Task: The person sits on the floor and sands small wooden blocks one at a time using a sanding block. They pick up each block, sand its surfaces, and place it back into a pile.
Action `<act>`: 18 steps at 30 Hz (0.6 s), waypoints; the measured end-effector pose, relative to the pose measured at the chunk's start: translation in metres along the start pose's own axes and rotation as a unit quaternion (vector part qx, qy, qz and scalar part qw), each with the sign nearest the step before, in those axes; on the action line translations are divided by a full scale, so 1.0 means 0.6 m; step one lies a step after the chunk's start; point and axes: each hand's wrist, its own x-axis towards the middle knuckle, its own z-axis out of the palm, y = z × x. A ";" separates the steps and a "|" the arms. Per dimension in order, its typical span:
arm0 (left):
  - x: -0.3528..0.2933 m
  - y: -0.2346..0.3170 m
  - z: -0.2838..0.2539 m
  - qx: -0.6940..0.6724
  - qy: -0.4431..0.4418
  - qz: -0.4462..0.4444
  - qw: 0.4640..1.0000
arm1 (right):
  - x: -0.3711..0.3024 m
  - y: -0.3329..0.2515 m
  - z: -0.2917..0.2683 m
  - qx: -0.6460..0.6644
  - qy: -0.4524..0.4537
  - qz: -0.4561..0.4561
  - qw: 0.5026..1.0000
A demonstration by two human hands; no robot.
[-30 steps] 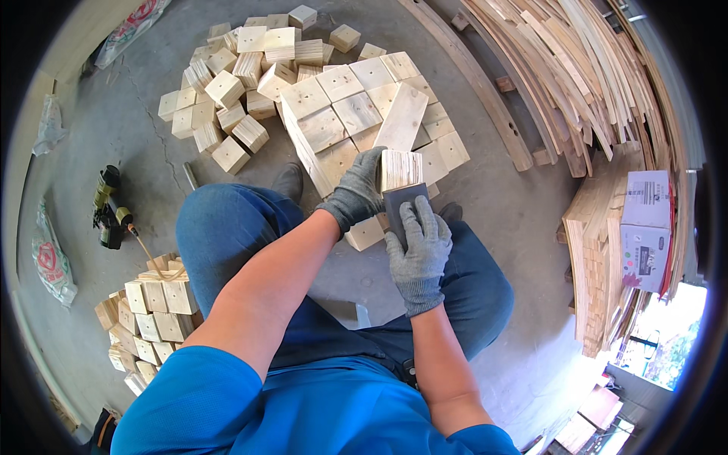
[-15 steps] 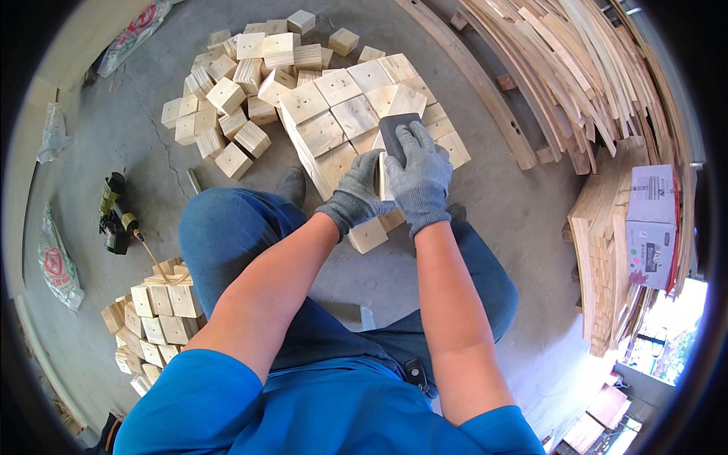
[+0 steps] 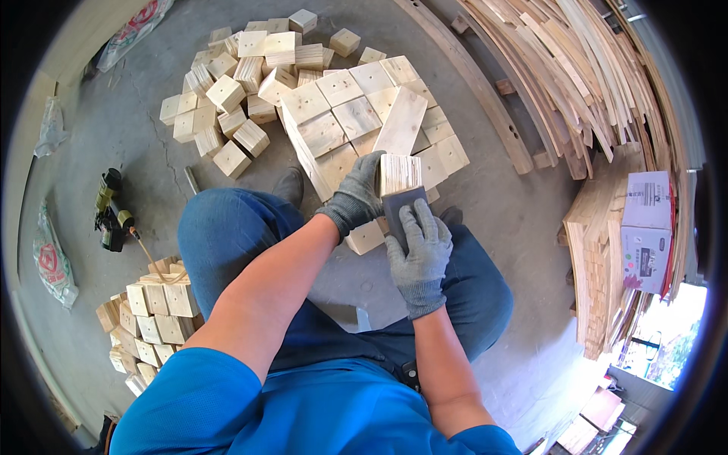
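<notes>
Both my hands wear grey knitted gloves. My left hand (image 3: 356, 191) grips the side of a wooden block (image 3: 400, 173) whose striped, layered end faces up. My right hand (image 3: 421, 254) holds a dark grey sanding block (image 3: 403, 206), its fingers lying along the top, against the near edge of that wooden block. Just beyond, a loose wooden piece (image 3: 402, 121) lies slantwise on a tight array of square wooden blocks (image 3: 322, 133). Part of another wooden block (image 3: 365, 237) shows below my left wrist.
Loose wooden blocks (image 3: 225, 95) are heaped at the far left, and stacked ones (image 3: 163, 303) stand by my left knee. A nail gun (image 3: 111, 211) with a hose lies on the floor. Long boards (image 3: 531, 76) and a carton (image 3: 647, 231) line the right side.
My right hand has drawn the sanding block toward me, from above the wooden block to its near edge. The block's striped end and the slanted piece are now uncovered. My left hand stays put.
</notes>
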 end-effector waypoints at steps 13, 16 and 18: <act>0.001 0.007 -0.003 0.016 0.000 0.020 1.000 | 0.233 0.044 0.052 -0.031 -0.018 0.065 0.997; 0.000 0.005 -0.005 0.010 -0.011 0.004 1.000 | 0.200 0.042 0.053 -0.025 0.006 0.048 0.999; 0.000 0.000 -0.011 0.008 -0.021 -0.020 1.000 | 0.152 0.026 0.038 -0.024 -0.001 0.045 0.999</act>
